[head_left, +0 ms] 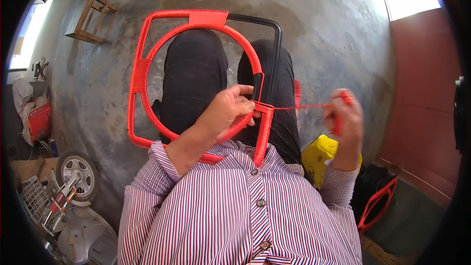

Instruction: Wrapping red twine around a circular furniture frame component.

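My left hand [226, 113] grips the frame [142, 68] where its ring meets the bar; right of it my right hand [345, 118] pinches the cord [306, 106] taut.

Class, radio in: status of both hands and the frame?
Left hand gripping red-wrapped frame at ring. Right hand pulling red cord taut. Nothing in the way.

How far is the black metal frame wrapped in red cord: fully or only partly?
Partly. The black metal frame shows bare black tube at its top right corner and on part of the inner ring; red cord covers the rest.
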A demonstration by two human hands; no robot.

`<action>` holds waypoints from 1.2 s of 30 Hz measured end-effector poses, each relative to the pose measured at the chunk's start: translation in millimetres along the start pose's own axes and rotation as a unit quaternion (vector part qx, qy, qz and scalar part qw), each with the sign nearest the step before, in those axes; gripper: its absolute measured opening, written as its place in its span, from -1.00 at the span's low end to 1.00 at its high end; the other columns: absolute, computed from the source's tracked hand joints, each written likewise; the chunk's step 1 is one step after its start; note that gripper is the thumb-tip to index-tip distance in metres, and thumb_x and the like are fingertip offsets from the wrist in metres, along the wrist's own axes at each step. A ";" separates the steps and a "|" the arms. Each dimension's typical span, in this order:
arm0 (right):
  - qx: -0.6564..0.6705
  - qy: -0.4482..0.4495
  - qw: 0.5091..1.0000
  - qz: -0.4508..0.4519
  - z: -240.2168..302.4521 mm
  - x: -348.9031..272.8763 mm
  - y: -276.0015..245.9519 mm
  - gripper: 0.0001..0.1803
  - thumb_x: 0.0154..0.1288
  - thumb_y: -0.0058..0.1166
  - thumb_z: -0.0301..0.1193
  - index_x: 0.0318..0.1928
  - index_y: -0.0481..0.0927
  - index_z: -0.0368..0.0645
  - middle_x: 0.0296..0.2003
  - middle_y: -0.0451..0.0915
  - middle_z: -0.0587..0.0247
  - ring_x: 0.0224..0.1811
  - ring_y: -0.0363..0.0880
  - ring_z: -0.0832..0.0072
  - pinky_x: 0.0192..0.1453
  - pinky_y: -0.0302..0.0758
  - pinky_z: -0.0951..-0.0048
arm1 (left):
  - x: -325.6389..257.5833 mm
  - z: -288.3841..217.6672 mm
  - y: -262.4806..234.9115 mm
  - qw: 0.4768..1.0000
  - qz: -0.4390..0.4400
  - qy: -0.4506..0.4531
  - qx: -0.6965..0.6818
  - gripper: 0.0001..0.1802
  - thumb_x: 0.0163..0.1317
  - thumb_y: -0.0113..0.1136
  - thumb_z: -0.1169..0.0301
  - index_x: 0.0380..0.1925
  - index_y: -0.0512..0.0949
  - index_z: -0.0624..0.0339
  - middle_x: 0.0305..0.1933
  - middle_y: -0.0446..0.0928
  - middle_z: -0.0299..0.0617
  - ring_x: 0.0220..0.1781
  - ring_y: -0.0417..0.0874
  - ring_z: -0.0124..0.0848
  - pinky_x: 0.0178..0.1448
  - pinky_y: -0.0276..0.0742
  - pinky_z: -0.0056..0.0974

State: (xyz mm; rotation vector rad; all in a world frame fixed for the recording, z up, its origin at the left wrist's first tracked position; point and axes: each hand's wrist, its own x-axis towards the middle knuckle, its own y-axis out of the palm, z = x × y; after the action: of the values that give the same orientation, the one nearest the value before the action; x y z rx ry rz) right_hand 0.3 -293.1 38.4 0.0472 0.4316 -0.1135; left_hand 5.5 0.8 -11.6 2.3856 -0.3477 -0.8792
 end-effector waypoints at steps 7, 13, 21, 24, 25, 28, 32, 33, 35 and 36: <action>0.497 -0.244 0.827 -0.098 -61.4 -7.7 -307.9 -0.77 0.52 -0.12 -0.28 -0.21 0.48 -0.16 -0.56 0.26 0.40 -0.61 0.19 0.61 -0.47 0.19 0.48 | 8.8 3.3 1.0 0.997 -0.010 -0.022 -0.069 -0.72 0.41 0.03 0.36 0.00 0.51 0.29 -0.10 0.62 -0.20 -0.10 0.62 -0.44 0.02 0.55 -0.28; 0.159 -0.096 0.982 -0.033 -31.8 -27.9 -62.2 -0.58 0.20 -0.13 -0.33 0.00 0.57 -0.28 -0.35 0.51 0.30 -0.30 0.44 0.55 -0.27 0.42 0.45 | 3.5 -7.4 13.3 0.997 0.005 -0.012 -0.071 -0.59 0.42 -0.01 0.19 0.06 0.49 0.30 -0.03 0.59 -0.19 0.00 0.57 -0.40 0.12 0.51 -0.24; -0.371 -0.160 0.899 0.170 -27.2 -4.7 77.7 -0.63 0.14 0.22 -0.51 0.00 0.57 -0.23 -0.24 0.67 -0.02 -0.25 0.68 0.13 -0.14 0.55 0.27 | -9.2 -5.9 17.1 0.991 0.090 0.010 -0.094 -0.47 0.45 -0.05 0.09 0.15 0.42 0.35 -0.01 0.55 -0.13 0.00 0.57 -0.34 0.13 0.54 -0.19; -0.271 -0.160 0.926 0.208 -17.2 5.8 80.3 -0.55 0.10 0.26 -0.58 0.05 0.52 -0.23 -0.26 0.69 0.16 -0.20 0.71 0.37 -0.06 0.57 0.37 | -2.6 -0.2 5.4 0.990 0.107 -0.021 -0.088 -0.50 0.47 -0.08 0.12 0.11 0.45 0.37 -0.04 0.56 -0.10 -0.05 0.60 -0.32 0.12 0.55 -0.21; -0.243 -0.145 0.931 0.230 -14.7 7.7 80.2 -0.54 0.10 0.26 -0.60 0.07 0.52 -0.23 -0.26 0.69 0.20 -0.17 0.70 0.45 -0.02 0.57 0.41 | -0.6 -1.1 4.8 0.990 0.116 -0.023 -0.072 -0.51 0.47 -0.08 0.14 0.09 0.46 0.38 -0.05 0.57 -0.10 -0.07 0.61 -0.32 0.11 0.56 -0.23; -0.183 -0.143 0.944 0.234 -22.0 12.7 76.3 -0.55 0.10 0.24 -0.63 0.06 0.54 -0.24 -0.21 0.69 0.20 -0.10 0.69 0.43 -0.01 0.59 0.38 | 1.8 0.5 6.3 0.993 0.091 -0.003 -0.070 -0.58 0.46 -0.07 0.22 0.04 0.49 0.39 -0.08 0.59 -0.10 -0.09 0.63 -0.33 0.06 0.57 -0.26; -0.165 -0.199 0.959 0.118 -49.1 23.5 68.2 -0.50 0.10 0.27 -0.60 0.11 0.54 -0.22 -0.06 0.62 0.10 0.03 0.64 0.37 0.06 0.56 0.38 | -6.5 -7.4 15.4 0.995 0.021 0.025 -0.095 -0.71 0.39 0.01 0.41 -0.01 0.50 0.38 -0.08 0.59 -0.11 -0.10 0.62 -0.37 0.07 0.55 -0.28; -0.170 -0.209 0.960 0.082 -44.2 25.9 71.0 -0.48 0.08 0.29 -0.59 0.12 0.54 -0.20 -0.02 0.60 0.09 0.07 0.61 0.33 0.09 0.55 0.35 | -5.1 -5.0 12.3 0.996 -0.015 0.064 -0.067 -0.74 0.37 0.03 0.45 -0.02 0.50 0.38 -0.08 0.59 -0.11 -0.11 0.62 -0.38 0.07 0.55 -0.28; -0.202 -0.274 0.940 0.037 -34.9 28.3 78.5 -0.44 0.05 0.32 -0.58 0.14 0.54 -0.17 0.02 0.58 0.08 0.14 0.56 0.25 0.16 0.50 0.29 | -0.5 2.3 4.4 0.986 -0.085 0.141 -0.009 -0.77 0.32 0.08 0.55 -0.05 0.51 0.36 -0.09 0.59 -0.12 -0.12 0.61 -0.40 0.08 0.54 -0.30; -0.228 -0.327 0.917 0.028 -31.7 28.4 84.0 -0.42 0.02 0.33 -0.57 0.14 0.54 -0.15 0.02 0.57 0.09 0.17 0.53 0.21 0.20 0.47 0.25 | -1.7 1.6 6.4 0.979 -0.111 0.170 0.006 -0.81 0.28 0.08 0.64 -0.11 0.51 0.30 -0.10 0.57 -0.17 -0.14 0.59 -0.45 0.04 0.53 -0.33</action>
State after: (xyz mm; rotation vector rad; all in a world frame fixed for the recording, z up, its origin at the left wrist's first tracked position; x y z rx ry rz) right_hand 22.8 -210.3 -0.5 -0.4317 -0.2224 0.0340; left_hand 2.9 -4.3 -8.0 2.5613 0.0476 -0.5443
